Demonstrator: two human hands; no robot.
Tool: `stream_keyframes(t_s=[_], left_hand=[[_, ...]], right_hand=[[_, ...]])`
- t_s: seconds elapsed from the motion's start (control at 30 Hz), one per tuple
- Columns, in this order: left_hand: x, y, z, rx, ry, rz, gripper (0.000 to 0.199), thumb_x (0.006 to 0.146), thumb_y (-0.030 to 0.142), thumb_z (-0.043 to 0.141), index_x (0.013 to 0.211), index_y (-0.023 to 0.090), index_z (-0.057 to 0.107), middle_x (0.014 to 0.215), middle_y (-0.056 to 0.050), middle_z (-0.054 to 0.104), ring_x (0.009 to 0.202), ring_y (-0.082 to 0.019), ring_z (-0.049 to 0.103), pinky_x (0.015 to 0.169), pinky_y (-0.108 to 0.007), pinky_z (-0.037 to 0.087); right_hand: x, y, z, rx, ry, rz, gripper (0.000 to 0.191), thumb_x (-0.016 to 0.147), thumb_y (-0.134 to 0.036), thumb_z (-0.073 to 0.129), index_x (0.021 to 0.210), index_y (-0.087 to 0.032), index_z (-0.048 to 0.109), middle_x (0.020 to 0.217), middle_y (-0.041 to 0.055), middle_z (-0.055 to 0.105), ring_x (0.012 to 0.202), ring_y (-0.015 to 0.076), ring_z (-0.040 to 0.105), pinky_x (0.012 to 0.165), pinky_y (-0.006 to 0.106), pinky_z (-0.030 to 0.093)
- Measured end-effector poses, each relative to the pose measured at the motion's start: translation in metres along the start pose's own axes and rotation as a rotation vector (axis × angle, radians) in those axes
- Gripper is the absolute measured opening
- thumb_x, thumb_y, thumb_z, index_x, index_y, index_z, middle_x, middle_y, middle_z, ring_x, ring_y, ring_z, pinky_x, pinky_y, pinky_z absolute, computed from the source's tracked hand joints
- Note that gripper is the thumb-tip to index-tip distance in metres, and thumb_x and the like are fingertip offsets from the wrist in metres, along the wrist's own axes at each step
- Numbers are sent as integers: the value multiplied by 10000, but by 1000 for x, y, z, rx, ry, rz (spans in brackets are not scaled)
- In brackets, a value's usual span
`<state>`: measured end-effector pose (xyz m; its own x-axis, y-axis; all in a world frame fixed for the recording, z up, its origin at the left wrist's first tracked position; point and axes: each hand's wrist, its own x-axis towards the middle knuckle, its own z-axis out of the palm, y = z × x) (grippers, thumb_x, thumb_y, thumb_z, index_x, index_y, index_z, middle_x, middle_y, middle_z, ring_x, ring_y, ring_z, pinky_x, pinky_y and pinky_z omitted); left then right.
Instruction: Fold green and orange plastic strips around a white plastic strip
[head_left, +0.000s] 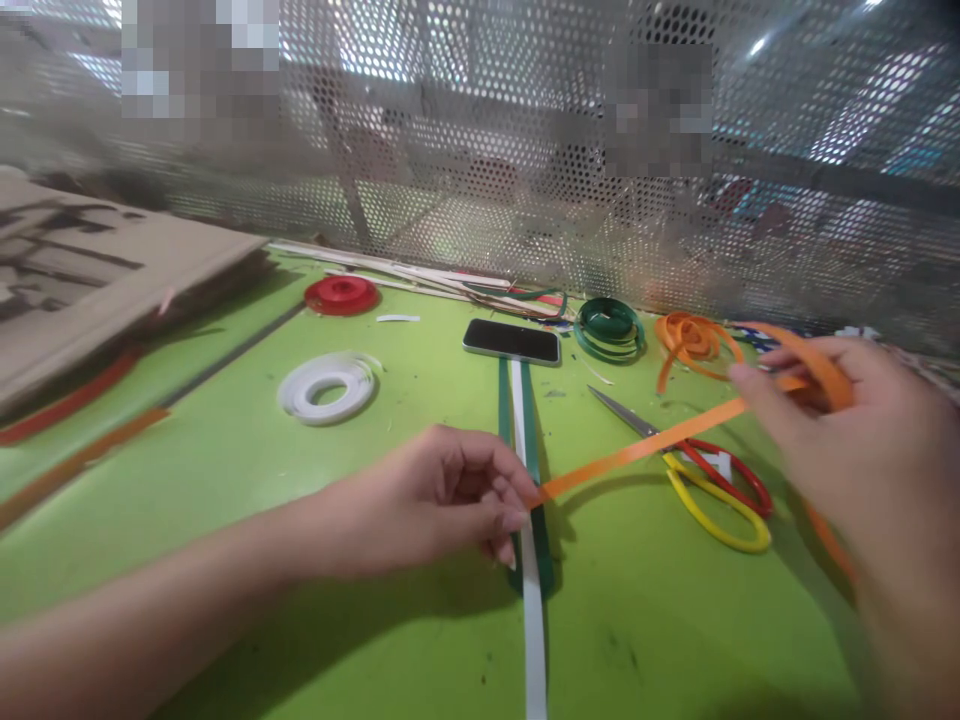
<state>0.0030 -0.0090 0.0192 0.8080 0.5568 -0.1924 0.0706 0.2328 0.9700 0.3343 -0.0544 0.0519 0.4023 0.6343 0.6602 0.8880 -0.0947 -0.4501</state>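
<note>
My left hand pinches the end of an orange ribbon between thumb and fingers, just above a white strip and a green ribbon. The orange length stretches up to my right hand, whose thumb and fingers close on it, with a loop over the fingers. Under the taut ribbon lie scissors with one red and one yellow handle, their blades pointing away to the left. A phone rests across the far ends of the green and white strips.
Rolls of white, red, green and orange ribbon lie around the green table. Thin sticks run along the back, before a perforated metal screen. Cardboard covers the left corner.
</note>
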Motion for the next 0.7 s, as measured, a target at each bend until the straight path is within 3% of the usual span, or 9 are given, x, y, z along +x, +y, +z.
stream_keyframes(t_s=[0.03, 0.1, 0.17, 0.3, 0.37, 0.4, 0.5, 0.6, 0.7], left_hand=[[0, 0, 0, 24, -1, 28, 109, 963, 251, 730, 1016, 156, 723, 865, -34, 730, 761, -142, 714, 720, -249, 595], [-1, 1, 1, 103, -1, 63, 118, 985, 252, 696, 1053, 157, 714, 882, -45, 728, 784, -153, 702, 735, -266, 590], [-3, 2, 3, 175, -11, 79, 129, 1004, 261, 667, 1068, 156, 709, 896, -56, 734, 793, -160, 698, 733, -273, 584], [-5, 5, 6, 266, -11, 130, 119, 1021, 240, 627, 1052, 161, 711, 892, -46, 736, 787, -151, 689, 730, -261, 569], [-5, 5, 7, 300, 18, 153, 115, 1023, 246, 626, 1030, 166, 709, 901, -39, 738, 794, -143, 681, 743, -253, 562], [-4, 5, 7, 310, 40, 160, 118, 1019, 266, 637, 1030, 171, 706, 902, -36, 739, 792, -142, 676, 742, -253, 560], [-1, 1, 4, 314, 196, 125, 213, 1005, 398, 664, 1064, 193, 667, 826, -22, 730, 698, -151, 657, 636, -255, 546], [2, -3, -2, 339, 407, 11, 307, 1021, 520, 590, 1043, 215, 618, 757, -18, 729, 575, -153, 616, 501, -243, 490], [5, -5, -8, 414, 397, -110, 287, 1025, 489, 560, 993, 214, 635, 719, -22, 738, 510, -144, 586, 461, -233, 473]], right_hand=[[-2, 0, 1, -156, -12, -104, 371, 776, -341, 831, 1096, -176, 742, 1002, 157, 723, 985, 374, 700, 951, 569, 546], [-13, -8, 5, -223, -8, -322, 566, 794, -299, 804, 1307, -91, 687, 1271, 271, 658, 1274, 451, 587, 1112, 601, 453], [-29, -25, 10, -25, -90, -479, 506, 883, -271, 733, 1363, -127, 659, 1369, 233, 635, 1338, 382, 569, 1181, 538, 413], [-63, -63, 16, 323, -738, -580, 233, 1001, -243, 646, 1231, -266, 678, 1246, 70, 723, 1217, 250, 648, 1103, 412, 475], [-72, -72, 17, 387, -956, -531, 93, 1042, -282, 612, 1083, -256, 691, 1046, 32, 738, 1025, 220, 671, 961, 378, 511], [-74, -73, 17, 406, -1005, -478, 114, 1058, -305, 593, 1035, -253, 692, 972, 17, 725, 936, 201, 663, 881, 354, 514], [-73, -71, 18, 407, -998, -288, 145, 1057, -334, 593, 1019, -271, 718, 929, -7, 706, 817, 163, 644, 717, 294, 483], [-71, -68, 19, 324, -922, -208, 143, 1016, -299, 615, 962, -272, 745, 903, -7, 712, 761, 158, 640, 646, 288, 454], [-73, -69, 21, 228, -852, -169, 152, 955, -257, 633, 821, -251, 706, 801, -11, 687, 687, 159, 619, 606, 296, 435]])
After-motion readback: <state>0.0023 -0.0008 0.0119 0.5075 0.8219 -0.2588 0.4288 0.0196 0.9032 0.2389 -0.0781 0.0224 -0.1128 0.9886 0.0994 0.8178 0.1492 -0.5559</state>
